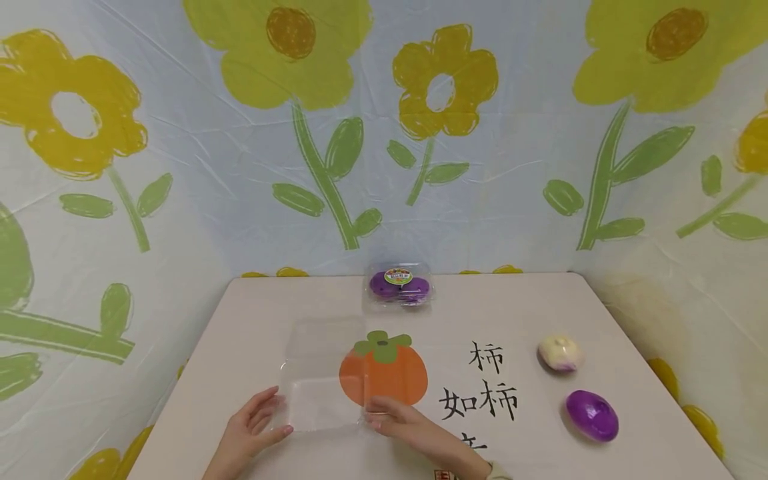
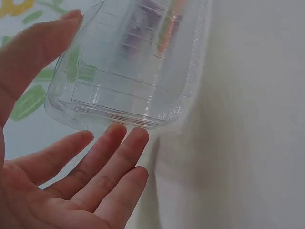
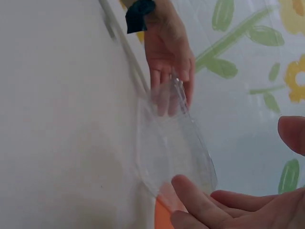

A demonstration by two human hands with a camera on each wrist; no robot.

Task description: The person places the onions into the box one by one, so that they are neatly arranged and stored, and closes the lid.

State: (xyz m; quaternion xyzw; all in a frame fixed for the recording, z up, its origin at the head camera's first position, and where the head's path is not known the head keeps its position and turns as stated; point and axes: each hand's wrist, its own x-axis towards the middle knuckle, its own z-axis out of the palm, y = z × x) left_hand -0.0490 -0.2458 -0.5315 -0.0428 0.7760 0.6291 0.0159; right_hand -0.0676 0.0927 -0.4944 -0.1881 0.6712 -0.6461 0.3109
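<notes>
Clear box (image 1: pixel 324 403) is at the near side of the table (image 1: pixel 258 320), left of centre, between both hands. It's hinged open: tray part near, lid panel far. Its right side overlaps the orange fruit print (image 1: pixel 396 377), which shows through the plastic. Can't tell if the base sits on the table or is raised a bit.

Left hand (image 1: pixel 249 427) is at the box's left end. Thumb and fingers are spread wide, fingers fairly straight, tips touching or right against the end wall. Tight pinch not shown; can't tell how much weight it takes. Dark band (image 3: pixel 140 14) on that wrist.

Right hand (image 1: pixel 408 427) is at the box's right end, near corner. Fingers extended, tips at the plastic; thumb stands well away from them, so it's a loose touch rather than a clamp.

Second container: packed box (image 1: pixel 420 270), far edge of the table, about centre. Clear, lid down, two purple pieces (image 1: pixel 415 290) inside side by side, oval label (image 1: pixel 399 277) on top.

Loose on the right: pale bulb (image 1: pixel 561 353) with a purple tinge, farther out; purple bulb (image 1: pixel 592 416) nearer, well apart from the clear box. Black characters (image 1: pixel 480 400) run between print and bulbs.
</notes>
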